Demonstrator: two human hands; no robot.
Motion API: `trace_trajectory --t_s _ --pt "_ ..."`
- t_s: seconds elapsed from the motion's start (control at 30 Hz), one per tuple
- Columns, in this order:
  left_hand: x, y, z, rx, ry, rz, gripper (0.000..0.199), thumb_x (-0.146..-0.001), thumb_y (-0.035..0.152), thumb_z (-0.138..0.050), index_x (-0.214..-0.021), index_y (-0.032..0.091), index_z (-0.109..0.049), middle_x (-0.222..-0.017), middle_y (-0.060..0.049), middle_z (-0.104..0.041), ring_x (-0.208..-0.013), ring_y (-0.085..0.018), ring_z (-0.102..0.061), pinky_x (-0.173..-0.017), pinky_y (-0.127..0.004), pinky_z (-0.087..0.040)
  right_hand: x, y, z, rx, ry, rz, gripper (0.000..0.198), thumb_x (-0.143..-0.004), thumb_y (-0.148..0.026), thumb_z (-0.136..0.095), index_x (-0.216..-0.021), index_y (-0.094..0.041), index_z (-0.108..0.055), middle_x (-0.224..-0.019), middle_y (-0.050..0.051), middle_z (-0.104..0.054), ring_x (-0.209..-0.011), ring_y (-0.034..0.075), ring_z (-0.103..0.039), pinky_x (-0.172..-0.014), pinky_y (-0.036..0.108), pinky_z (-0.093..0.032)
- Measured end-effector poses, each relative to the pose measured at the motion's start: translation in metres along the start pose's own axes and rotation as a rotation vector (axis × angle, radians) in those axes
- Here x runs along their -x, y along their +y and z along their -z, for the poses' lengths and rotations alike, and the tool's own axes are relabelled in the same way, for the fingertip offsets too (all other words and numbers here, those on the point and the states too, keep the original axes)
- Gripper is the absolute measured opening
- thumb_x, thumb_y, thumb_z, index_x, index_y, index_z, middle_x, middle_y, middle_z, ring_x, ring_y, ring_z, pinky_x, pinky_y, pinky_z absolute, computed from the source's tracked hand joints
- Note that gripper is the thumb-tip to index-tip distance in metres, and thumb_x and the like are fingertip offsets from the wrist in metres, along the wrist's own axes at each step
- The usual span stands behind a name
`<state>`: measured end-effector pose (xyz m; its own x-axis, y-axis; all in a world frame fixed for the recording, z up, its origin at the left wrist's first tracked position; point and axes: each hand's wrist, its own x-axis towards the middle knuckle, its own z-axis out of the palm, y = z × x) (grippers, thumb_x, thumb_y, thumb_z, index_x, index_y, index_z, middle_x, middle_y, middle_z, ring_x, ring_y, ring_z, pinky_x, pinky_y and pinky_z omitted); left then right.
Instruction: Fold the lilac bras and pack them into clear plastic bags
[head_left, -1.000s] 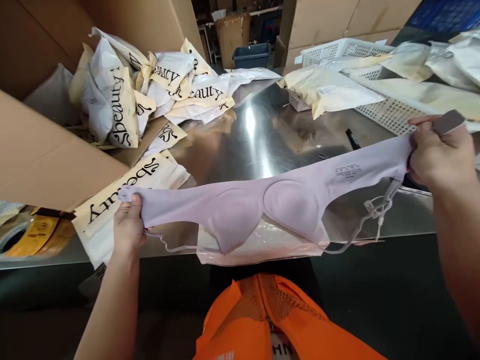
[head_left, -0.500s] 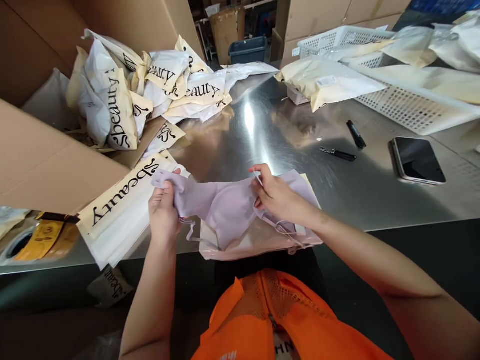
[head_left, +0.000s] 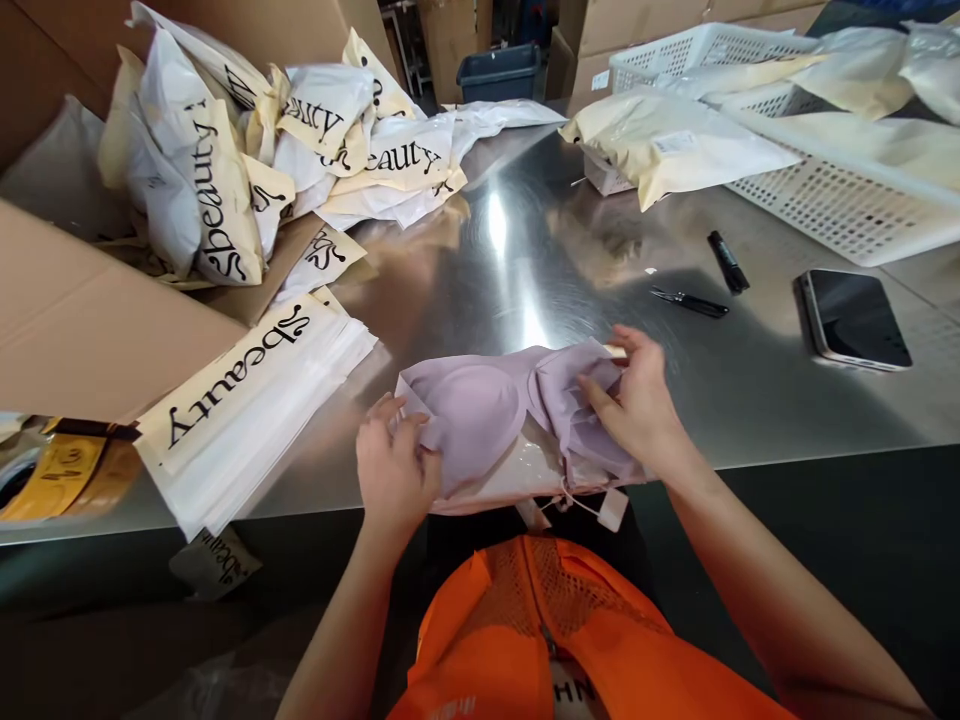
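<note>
Lilac bra on counter: soft, light article; both hands in contact

The brushed stainless-steel counter (head_left: 600, 300) is smooth and reflective; fabric or film would probably slide on it easily. Near its left side lies a flat stack of white-and-cream printed plastic mailing bags (head_left: 270, 400).

The lilac, smooth-fabric bra with moulded cups (head_left: 480, 410) is at the counter's near edge, centred before the wearer, on top of a clear, pink-edged plastic package (head_left: 525, 465). The left cup shows its round form; fabric on the right side is creased and bunched. Judged light and limp in the band, springier at the cups, liable to slip on the film beneath. Not breakable, though the cups could crease under pressure. Best hold: the side bands, just outside each cup, fabric between thumb and fingers.

Left-hand grip (head_left: 394, 465): half-curled at the bra's left end, fingers slightly spread. Right-hand grip (head_left: 641, 405): partly open, thumb against the right cup area, fingers at the upper edge. Whether either pinches fabric cannot be told.

A small white square tag (head_left: 613, 510) hangs on a thin cord past the counter's near edge; judged the likeliest part to snag.
</note>
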<state>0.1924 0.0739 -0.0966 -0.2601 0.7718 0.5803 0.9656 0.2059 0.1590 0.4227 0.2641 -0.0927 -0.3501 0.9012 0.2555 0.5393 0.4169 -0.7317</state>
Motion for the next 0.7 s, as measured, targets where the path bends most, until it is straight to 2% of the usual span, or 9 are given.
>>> trace_trajectory --t_s 0.1,0.2,0.27,0.33,0.4,0.47,0.53,0.63,0.7 --pt "0.021 0.021 0.0 0.075 -0.127 -0.205 0.042 -0.08 0.017 -0.05 -0.12 0.011 -0.061 -0.133 -0.019 -0.058 -0.136 -0.036 -0.041 -0.11 -0.055 -0.032 0.004 -0.019 0.006 0.096 0.203 0.227 0.074 -0.08 -0.033 -0.064 -0.144 -0.014 -0.032 -0.149 0.024 -0.029 -0.142 0.042 -0.025 -0.112 0.067 -0.027" --pt "0.04 0.038 -0.008 0.119 -0.256 -0.268 0.043 -0.084 0.02 -0.053 -0.126 0.014 -0.058 -0.128 -0.014 -0.064 -0.129 -0.032 -0.051 -0.115 -0.053 -0.028 0.007 -0.05 -0.003 -0.21 -0.171 0.363 0.053 -0.091 -0.032 -0.056 -0.141 -0.027 -0.04 -0.138 0.014 -0.049 -0.135 0.033 -0.043 -0.107 0.057 -0.041" --pt "0.048 0.044 -0.018 0.104 -0.217 -0.25 0.035 -0.085 0.018 -0.055 -0.119 0.015 -0.062 -0.12 -0.012 -0.068 -0.122 -0.03 -0.058 -0.113 -0.051 -0.033 0.003 -0.067 -0.023 -0.346 -0.489 0.36 0.038 -0.093 -0.036 -0.054 -0.131 -0.028 -0.052 -0.118 0.01 -0.063 -0.116 0.028 -0.06 -0.095 0.048 -0.054" --pt "0.054 0.047 -0.027 0.079 -0.16 -0.232 0.031 -0.086 0.012 -0.053 -0.114 0.015 -0.064 -0.117 -0.012 -0.07 -0.119 -0.028 -0.06 -0.111 -0.05 -0.036 -0.011 -0.075 -0.045 -0.373 -0.594 0.292 0.036 -0.093 -0.039 -0.053 -0.126 -0.024 -0.054 -0.118 0.01 -0.064 -0.113 0.027 -0.061 -0.091 0.046 -0.055" --pt "0.058 0.048 -0.034 0.072 -0.125 -0.211 0.032 -0.086 0.009 -0.051 -0.115 0.015 -0.064 -0.117 -0.011 -0.07 -0.119 -0.027 -0.06 -0.11 -0.048 -0.037 -0.03 -0.077 -0.058 -0.409 -0.416 0.239 0.043 -0.092 -0.039 -0.054 -0.131 -0.022 -0.047 -0.138 0.013 -0.052 -0.132 0.029 -0.047 -0.104 0.05 -0.046" --pt "0.059 0.048 -0.036 0.082 -0.123 -0.195 0.033 -0.087 0.009 -0.05 -0.116 0.015 -0.064 -0.12 -0.011 -0.069 -0.119 -0.026 -0.06 -0.11 -0.047 -0.037 -0.045 -0.078 -0.057 -0.504 -0.092 0.249 0.048 -0.092 -0.036 -0.053 -0.136 -0.024 -0.039 -0.15 0.011 -0.039 -0.143 0.026 -0.032 -0.114 0.051 -0.034" --pt "0.06 0.048 -0.037 0.095 -0.132 -0.187 0.032 -0.088 0.01 -0.049 -0.116 0.015 -0.064 -0.122 -0.011 -0.068 -0.119 -0.026 -0.059 -0.11 -0.047 -0.037 -0.051 -0.081 -0.048 -0.63 -0.006 0.247 0.041 -0.095 -0.034 -0.047 -0.135 -0.028 -0.039 -0.147 0.007 -0.044 -0.138 0.023 -0.041 -0.112 0.049 -0.038" --pt "0.06 0.047 -0.037 0.11 -0.137 -0.165 0.033 -0.088 0.01 -0.049 -0.118 0.015 -0.063 -0.121 -0.011 -0.068 -0.119 -0.026 -0.058 -0.11 -0.047 -0.037 -0.04 -0.084 -0.042 -0.576 -0.483 0.264 0.033 -0.1 -0.036 -0.031 -0.125 -0.027 -0.051 -0.124 0.008 -0.062 -0.113 0.023 -0.062 -0.092 0.045 -0.054" --pt "0.058 0.046 -0.036 0.122 -0.134 -0.157 0.033 -0.088 0.01 -0.049 -0.118 0.014 -0.062 -0.118 -0.011 -0.069 -0.117 -0.026 -0.059 -0.11 -0.047 -0.037 -0.031 -0.083 -0.048 -0.427 -0.674 0.305 0.032 -0.099 -0.038 -0.038 -0.12 -0.024 -0.058 -0.121 0.01 -0.063 -0.112 0.026 -0.062 -0.09 0.046 -0.055"
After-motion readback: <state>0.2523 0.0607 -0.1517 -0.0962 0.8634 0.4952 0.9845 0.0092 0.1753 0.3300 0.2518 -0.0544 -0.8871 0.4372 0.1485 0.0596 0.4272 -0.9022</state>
